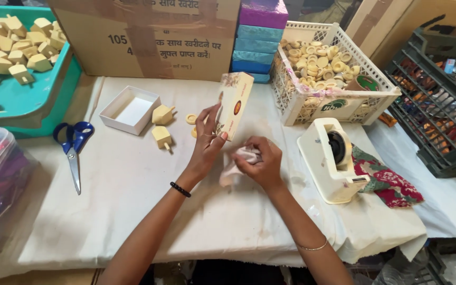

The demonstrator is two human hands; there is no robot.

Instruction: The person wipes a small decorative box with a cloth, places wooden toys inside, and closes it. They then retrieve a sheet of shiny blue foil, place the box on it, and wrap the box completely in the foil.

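My left hand [207, 138] holds a flat cream box lid [235, 104] with a patterned edge and an orange oval, tilted up on its side above the white cloth-covered table [133, 211]. My right hand [260, 160] grips a crumpled white cloth or paper bundle [237, 163] just right of the left hand; what is inside it is hidden. Two pale wooden spinning tops [162, 125] and a small wooden ring [191, 119] lie just left of the lid. An open white box tray [130, 110] sits further left.
Blue-handled scissors [73, 145] lie at the left. A teal tray [22, 100] of wooden tops is far left, a white basket [333, 100] of wooden rings far right. A cream tape dispenser [331, 158], a floral cloth [391, 182], a cardboard carton [149, 37] and dark crates [439, 105] stand around.
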